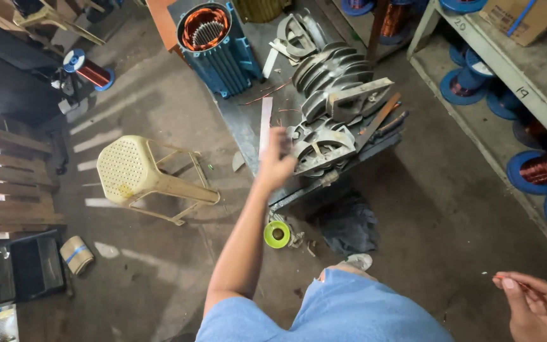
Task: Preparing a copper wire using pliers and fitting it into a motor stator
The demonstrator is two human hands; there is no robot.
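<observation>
Reached w/ left hand (276, 159), blurred, grip unclear, at grey winding formers (324, 147); pinched thin copper wire (519, 282) in right hand (535, 305).

A narrow metal counter (243, 136) is seen from above, standing on a grey concrete floor (159, 101). On the counter are laid a blue motor housing with copper windings (213, 39), a stack of grey metal winding formers (332, 95), a flat pale strip (265, 126) and loose copper wire offcuts (267, 92). On the floor, a cream plastic stool (144, 174) is tipped on its side, and a green tape roll (277, 234) lies near a dark rag (349, 228). Spools of copper wire (539, 170) are stored on a shelf (514, 69) at the right.
</observation>
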